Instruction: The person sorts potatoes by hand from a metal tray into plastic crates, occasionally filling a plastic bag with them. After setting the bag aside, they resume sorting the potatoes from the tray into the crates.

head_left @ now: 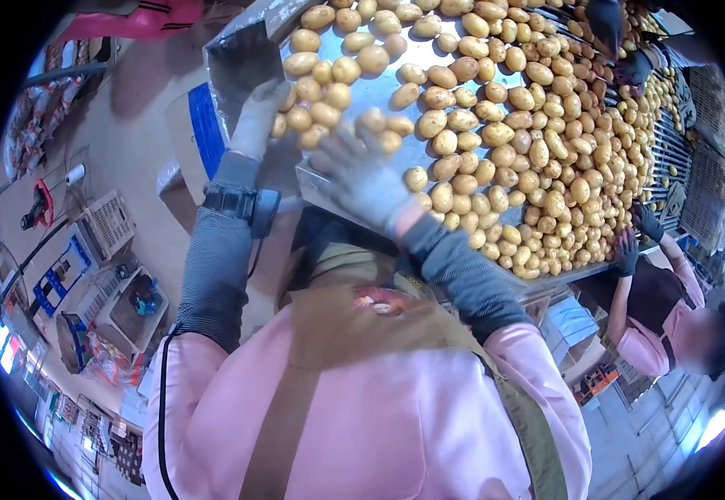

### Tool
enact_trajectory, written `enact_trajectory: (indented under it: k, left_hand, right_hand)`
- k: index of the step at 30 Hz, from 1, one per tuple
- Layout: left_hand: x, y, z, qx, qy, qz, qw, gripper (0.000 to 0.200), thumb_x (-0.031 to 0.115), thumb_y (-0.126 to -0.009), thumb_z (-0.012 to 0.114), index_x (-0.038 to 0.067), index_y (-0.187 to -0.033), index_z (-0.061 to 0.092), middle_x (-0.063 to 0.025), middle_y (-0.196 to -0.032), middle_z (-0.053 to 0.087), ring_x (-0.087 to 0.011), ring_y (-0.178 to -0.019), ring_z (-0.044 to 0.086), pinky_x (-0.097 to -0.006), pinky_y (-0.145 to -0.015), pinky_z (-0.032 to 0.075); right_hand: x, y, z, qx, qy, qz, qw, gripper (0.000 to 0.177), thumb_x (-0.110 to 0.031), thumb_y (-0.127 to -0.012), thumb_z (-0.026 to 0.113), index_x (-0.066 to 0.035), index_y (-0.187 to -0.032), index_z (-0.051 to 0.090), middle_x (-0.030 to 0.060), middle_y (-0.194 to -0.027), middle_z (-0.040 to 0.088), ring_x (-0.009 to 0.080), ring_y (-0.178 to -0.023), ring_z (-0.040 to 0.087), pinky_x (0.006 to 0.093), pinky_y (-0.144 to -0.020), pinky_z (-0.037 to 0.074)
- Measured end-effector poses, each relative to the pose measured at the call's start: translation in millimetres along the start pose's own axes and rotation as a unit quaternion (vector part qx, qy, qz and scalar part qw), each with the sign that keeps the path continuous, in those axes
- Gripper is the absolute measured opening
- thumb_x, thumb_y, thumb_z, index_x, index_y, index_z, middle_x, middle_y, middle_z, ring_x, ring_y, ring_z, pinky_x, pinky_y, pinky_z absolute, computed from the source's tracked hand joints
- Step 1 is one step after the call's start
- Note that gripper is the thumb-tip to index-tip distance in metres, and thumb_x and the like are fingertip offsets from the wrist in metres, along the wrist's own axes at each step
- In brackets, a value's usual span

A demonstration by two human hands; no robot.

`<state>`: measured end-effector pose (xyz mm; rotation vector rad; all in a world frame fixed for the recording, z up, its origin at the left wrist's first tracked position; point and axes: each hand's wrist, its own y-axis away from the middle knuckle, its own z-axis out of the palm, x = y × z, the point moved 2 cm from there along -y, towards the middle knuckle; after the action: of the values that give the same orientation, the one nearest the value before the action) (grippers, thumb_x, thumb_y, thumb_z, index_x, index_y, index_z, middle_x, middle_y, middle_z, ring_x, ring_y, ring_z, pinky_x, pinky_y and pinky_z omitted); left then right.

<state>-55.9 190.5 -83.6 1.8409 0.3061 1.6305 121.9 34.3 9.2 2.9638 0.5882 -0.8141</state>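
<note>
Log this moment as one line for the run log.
left hand gloved, on potatoes at table corner | right hand gloved, spread open over potatoes | co-worker's hand at table edge

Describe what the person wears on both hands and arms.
Pale gloves cover the left hand and right hand. Grey ribbed sleeves cover both forearms, with pink shirt sleeves above. A black strap circles the left wrist, and a thin black cable runs along that arm.
</note>
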Motion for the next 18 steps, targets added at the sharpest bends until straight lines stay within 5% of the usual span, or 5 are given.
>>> enact_trajectory:
  k: [5,7,10,11,18]
  left_hand:
    - [29,14,-5,-0.079,-0.063,-0.035,0.994,0.062,0.024,-0.093,0.067,-0.002,-0.146,0.048,-0.0117,-0.133,0.063,-0.019,-0.12,0.06,-0.0294,-0.103,0.046]
    - [27,13,-2,-0.075,-0.026,-0.021,0.997,0.062,0.025,-0.093,0.068,0.0,-0.147,0.048,-0.0115,-0.133,0.062,-0.0189,-0.12,0.06,-0.029,-0.103,0.046]
    - [41,14,13,-0.011,-0.038,0.002,0.999,0.066,0.034,-0.093,0.07,0.001,-0.146,0.049,-0.0115,-0.135,0.061,-0.0204,-0.121,0.059,-0.0298,-0.103,0.046]
    - [44,12,20,0.002,-0.049,0.006,0.999,0.067,0.037,-0.093,0.071,0.001,-0.146,0.05,-0.0115,-0.135,0.061,-0.0207,-0.12,0.059,-0.0303,-0.102,0.046]
    - [12,-19,12,0.018,-0.182,0.101,0.978,0.068,0.031,-0.09,0.076,0.001,-0.144,0.05,-0.0121,-0.133,0.062,-0.0182,-0.115,0.06,-0.0302,-0.097,0.05]
  right_hand:
    - [142,-72,-50,0.085,0.074,0.203,0.973,0.03,-0.029,-0.094,0.06,-0.012,-0.117,0.068,0.0125,-0.112,0.068,0.0343,-0.108,0.063,0.0431,-0.092,0.051]
    - [185,-107,-56,0.03,0.054,0.272,0.96,0.073,-0.063,-0.09,0.056,-0.023,-0.151,0.047,0.0165,-0.161,0.035,0.0425,-0.147,0.028,0.0699,-0.117,0.013]
    - [119,-102,-35,0.103,0.274,0.215,0.932,0.051,-0.053,-0.094,0.056,-0.021,-0.133,0.06,0.0082,-0.145,0.051,0.0351,-0.141,0.037,0.0691,-0.106,0.035]
    - [113,-88,-18,0.038,0.216,0.188,0.957,0.06,-0.057,-0.092,0.057,-0.024,-0.142,0.054,0.0054,-0.154,0.042,0.038,-0.147,0.028,0.0791,-0.104,0.026]
    - [29,84,-8,0.015,0.111,0.204,0.973,0.053,-0.035,-0.09,0.065,-0.026,-0.142,0.056,0.009,-0.152,0.046,0.0419,-0.143,0.035,0.0616,-0.116,0.022]
